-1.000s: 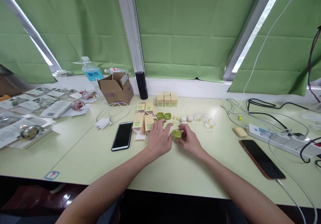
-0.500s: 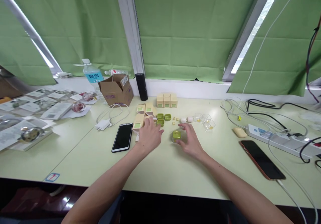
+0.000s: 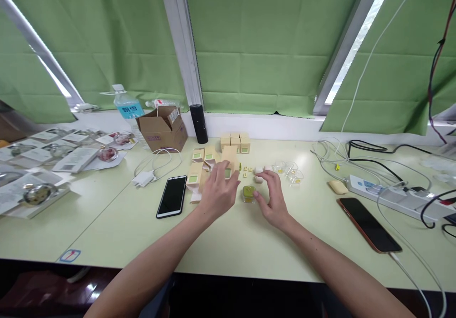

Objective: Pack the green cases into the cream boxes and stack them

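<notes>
My left hand (image 3: 220, 190) has its fingers closed around a small kraft-paper box (image 3: 230, 155) with a green square on it, lifted a little off the table. My right hand (image 3: 273, 200) is open, thumb and fingers apart. Its thumb tip is at the edge of a small clear container with a green lid (image 3: 248, 193); I cannot tell whether they touch. Behind its fingertips lie small pale pink-white pieces (image 3: 258, 178). Tiny yellow pieces (image 3: 245, 168) lie beyond the container. The held box and hand mostly hide the green trays.
Several kraft boxes (image 3: 195, 171) lie left of my left hand, and more boxes (image 3: 235, 142) stand at the back. Clear cups (image 3: 291, 170) are to the right. Phones (image 3: 171, 197) lie on both sides. A carton (image 3: 163, 130), black cylinder (image 3: 198, 124) and power strip (image 3: 384, 197) border the area.
My left hand has picked up a kraft box from the group and moved it right. My right hand's fingers have loosened from around the green-lidded container, which stays on the table.
</notes>
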`<state>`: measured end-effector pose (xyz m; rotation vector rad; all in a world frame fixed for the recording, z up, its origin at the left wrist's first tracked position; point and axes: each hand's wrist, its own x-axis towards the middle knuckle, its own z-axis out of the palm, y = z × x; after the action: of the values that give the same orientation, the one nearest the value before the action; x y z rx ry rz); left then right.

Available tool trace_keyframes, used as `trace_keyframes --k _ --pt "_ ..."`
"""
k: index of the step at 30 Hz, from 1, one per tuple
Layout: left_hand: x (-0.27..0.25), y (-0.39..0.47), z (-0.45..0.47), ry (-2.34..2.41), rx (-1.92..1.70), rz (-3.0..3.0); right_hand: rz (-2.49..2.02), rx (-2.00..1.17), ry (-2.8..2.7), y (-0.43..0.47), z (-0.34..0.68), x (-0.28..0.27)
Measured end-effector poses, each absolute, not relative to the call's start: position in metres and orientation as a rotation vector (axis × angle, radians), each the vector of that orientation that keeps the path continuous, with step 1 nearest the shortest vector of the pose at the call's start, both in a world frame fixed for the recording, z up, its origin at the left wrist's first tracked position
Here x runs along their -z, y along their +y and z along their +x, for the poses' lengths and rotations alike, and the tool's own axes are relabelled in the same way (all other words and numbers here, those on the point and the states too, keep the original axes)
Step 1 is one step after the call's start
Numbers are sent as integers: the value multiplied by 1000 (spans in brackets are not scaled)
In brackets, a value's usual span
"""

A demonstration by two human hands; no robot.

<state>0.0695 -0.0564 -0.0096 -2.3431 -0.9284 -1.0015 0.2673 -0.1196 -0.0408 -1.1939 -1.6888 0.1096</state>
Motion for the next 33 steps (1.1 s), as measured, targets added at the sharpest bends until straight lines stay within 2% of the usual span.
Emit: trace_keyframes --k 6,15,22,33 --pt "34 -59 83 -728 1063 -2442 -1124 -59 -1833 -118 264 46" --pt "37 -64 84 -578 1275 -2375 -1093 -175 -1837 -120 266 44" --pt "41 -63 84 -642 1383 -2503 -1030 -242 -1834 -118 268 45" --pt "43 -68 83 -530 1779 -2770 -958 -150 -1776 -118 264 44"
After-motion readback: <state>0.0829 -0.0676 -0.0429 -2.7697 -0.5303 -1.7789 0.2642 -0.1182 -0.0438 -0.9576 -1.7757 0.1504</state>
